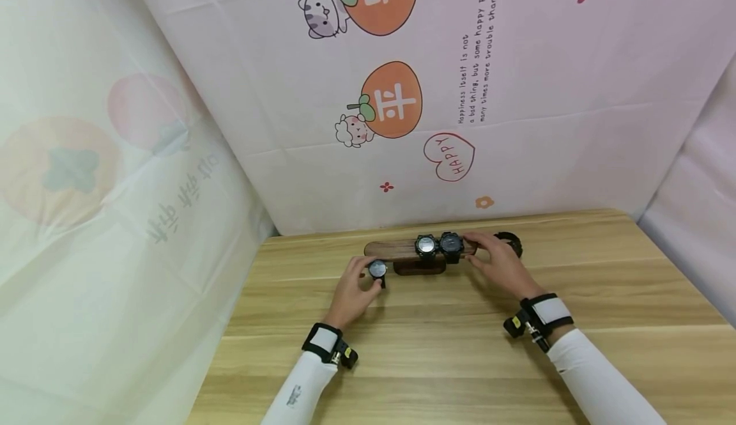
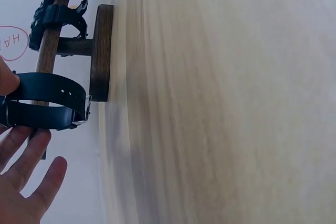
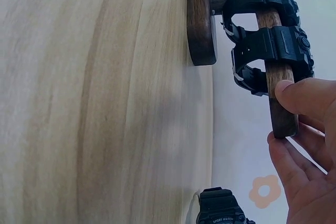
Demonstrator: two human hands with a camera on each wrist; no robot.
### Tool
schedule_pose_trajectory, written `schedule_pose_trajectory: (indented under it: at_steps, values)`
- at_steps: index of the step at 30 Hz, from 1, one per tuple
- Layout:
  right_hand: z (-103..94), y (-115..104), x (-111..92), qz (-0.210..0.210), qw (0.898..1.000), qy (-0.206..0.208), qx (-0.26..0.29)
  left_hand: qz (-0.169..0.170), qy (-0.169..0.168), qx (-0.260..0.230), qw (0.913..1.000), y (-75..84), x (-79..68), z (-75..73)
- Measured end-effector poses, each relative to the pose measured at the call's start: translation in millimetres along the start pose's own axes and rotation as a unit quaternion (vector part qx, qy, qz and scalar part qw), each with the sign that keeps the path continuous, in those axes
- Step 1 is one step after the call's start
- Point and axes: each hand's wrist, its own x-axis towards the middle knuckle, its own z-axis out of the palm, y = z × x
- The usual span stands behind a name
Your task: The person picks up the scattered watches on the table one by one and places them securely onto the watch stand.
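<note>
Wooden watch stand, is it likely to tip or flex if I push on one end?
The wooden watch stand could probably tip, since its long bar overhangs the short base at both ends. It should barely flex, as the bar looks like solid wood.

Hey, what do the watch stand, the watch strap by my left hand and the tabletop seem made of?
The stand: probably dark wood, low sheen, with streaky grain. The strap: matte black, perhaps rubber or leather, smooth with punched holes. The tabletop: smooth-looking pale wood or laminate, from its long streaks.
</note>
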Motion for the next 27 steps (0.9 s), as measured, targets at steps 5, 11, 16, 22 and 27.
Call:
schedule_pose_trajectory:
  at_steps: [5,11,16,22,27]
  values:
    - [-0.3,0,0,0.002,1.000,-0.004,0.003,-0.018,-0.005,-0.003,0.9998,-0.1,0.4,-5.4]
    - [-0.3,0,0,0.005,1.000,-0.006,0.006,-0.030,-0.007,-0.012,0.9995,-1.1,1.2,-10.9]
    - [0.4,2,1,0.005,1.000,-0.006,0.008,-0.034,-0.001,-0.007,0.9994,-5.3,-0.5,-13.0]
    - [0.9,1,0,0.005,1.000,-0.002,0.009,-0.030,0.008,0.003,0.9995,-9.0,0.3,-15.2]
    - [-0.2,1,0,0.011,1.000,-0.008,0.013,-0.020,0.014,0.006,0.9997,-10.1,2.3,-16.8]
